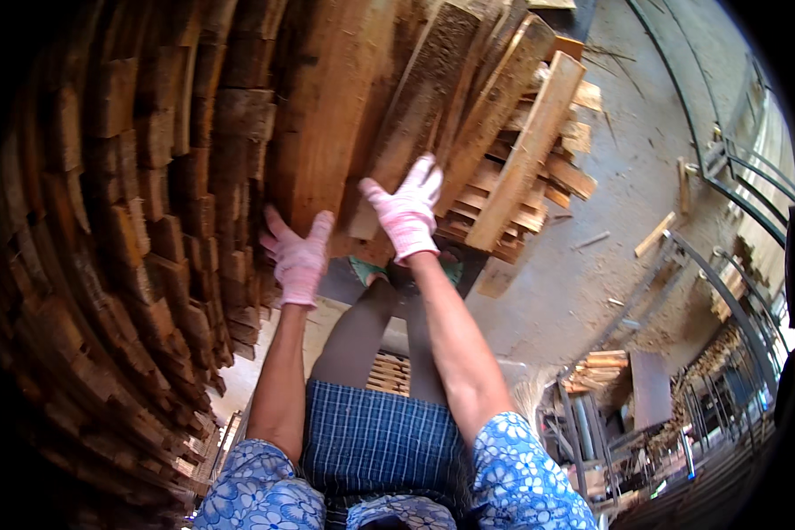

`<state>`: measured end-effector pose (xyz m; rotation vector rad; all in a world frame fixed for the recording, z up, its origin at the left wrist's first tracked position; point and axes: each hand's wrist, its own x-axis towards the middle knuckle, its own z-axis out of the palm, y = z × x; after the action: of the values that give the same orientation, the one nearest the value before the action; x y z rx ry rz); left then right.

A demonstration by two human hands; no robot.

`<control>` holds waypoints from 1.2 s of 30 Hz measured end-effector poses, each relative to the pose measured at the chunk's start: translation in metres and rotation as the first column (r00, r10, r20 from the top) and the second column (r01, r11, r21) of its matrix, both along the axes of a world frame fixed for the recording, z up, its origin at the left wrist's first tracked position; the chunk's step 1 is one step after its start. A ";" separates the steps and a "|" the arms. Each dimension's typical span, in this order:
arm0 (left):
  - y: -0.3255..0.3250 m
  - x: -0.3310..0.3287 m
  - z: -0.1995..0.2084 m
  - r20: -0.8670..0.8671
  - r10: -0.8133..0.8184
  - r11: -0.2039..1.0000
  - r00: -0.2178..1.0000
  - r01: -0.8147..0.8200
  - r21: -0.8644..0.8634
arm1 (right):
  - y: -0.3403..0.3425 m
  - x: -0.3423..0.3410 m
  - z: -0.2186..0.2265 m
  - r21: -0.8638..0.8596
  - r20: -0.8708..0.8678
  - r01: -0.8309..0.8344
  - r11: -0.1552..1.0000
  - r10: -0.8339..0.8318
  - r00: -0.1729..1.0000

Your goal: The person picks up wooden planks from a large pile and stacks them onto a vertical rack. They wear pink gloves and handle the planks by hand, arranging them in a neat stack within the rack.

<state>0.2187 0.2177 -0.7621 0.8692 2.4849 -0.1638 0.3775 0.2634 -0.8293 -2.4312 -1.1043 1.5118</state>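
Both my hands wear pink knit gloves with paler fingers. My left hand [297, 258] is open, thumb and fingers apart, at the near end of a wide reddish-brown plank [322, 124]. My right hand [406, 210] is open too, its fingers spread over the near part of a narrower, rough brown board [422, 97] beside that plank. Whether either palm presses on the wood cannot be made out. Just right of my right hand, another board [495, 110] slants away, and a lighter plank [530, 155] lies at an angle on the pile's right side.
A tall stack of boards [159, 185] rises close on my left. Short wood pieces [570, 177] jut from the pile's right edge. Wood scraps [655, 234] lie on the grey floor [583, 283]. Curved metal bars [724, 283] and a bundle of offcuts [596, 369] are farther right.
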 end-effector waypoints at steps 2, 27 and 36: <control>0.004 -0.008 -0.003 -0.035 0.028 0.998 0.999 -0.030 -0.056 | 0.003 -0.011 0.011 -0.030 0.069 -0.021 0.999 0.023 0.997; 0.032 0.002 0.012 0.068 -0.103 0.940 0.992 0.120 -0.318 | -0.059 0.217 -0.148 0.254 0.022 0.449 0.857 -0.469 0.883; 0.004 -0.020 -0.021 0.088 -0.215 0.972 0.973 0.222 -0.082 | -0.033 0.187 -0.122 -0.018 -0.074 0.601 0.799 -0.601 0.796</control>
<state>0.1983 0.2218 -0.7829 1.0878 2.2866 -0.3095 0.5645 0.2302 -0.9512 -2.3544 -0.2505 1.3471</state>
